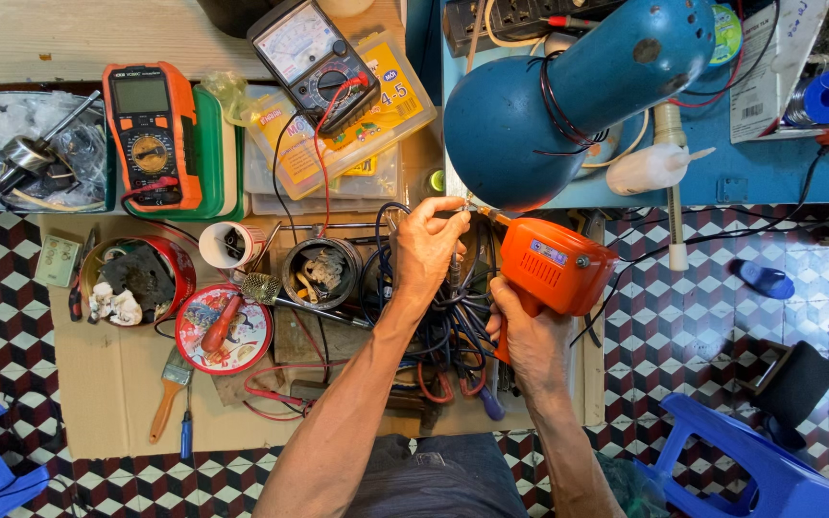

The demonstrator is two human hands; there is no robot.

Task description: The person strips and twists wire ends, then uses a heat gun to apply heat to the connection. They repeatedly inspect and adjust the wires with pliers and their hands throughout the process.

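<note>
My right hand (pixel 528 331) grips the handle of an orange soldering gun (pixel 556 267), its tip pointing left under the blue desk lamp (pixel 568 96). My left hand (pixel 424 245) is raised beside the gun's tip, fingers pinched on a small thin part that I cannot make out. Both hands hover over a tangle of blue, black and red wires (pixel 438 341) on the cardboard work surface (pixel 107 384).
An orange digital multimeter (pixel 151 134) and a black analog meter (pixel 314 62) lie at the back. A red tin (pixel 141 283), a round lid (pixel 223 331), a small can (pixel 323 273), a white cup (pixel 225 245) and a paintbrush (pixel 170 393) sit left. Blue stools (pixel 760 470) stand on the tiled floor.
</note>
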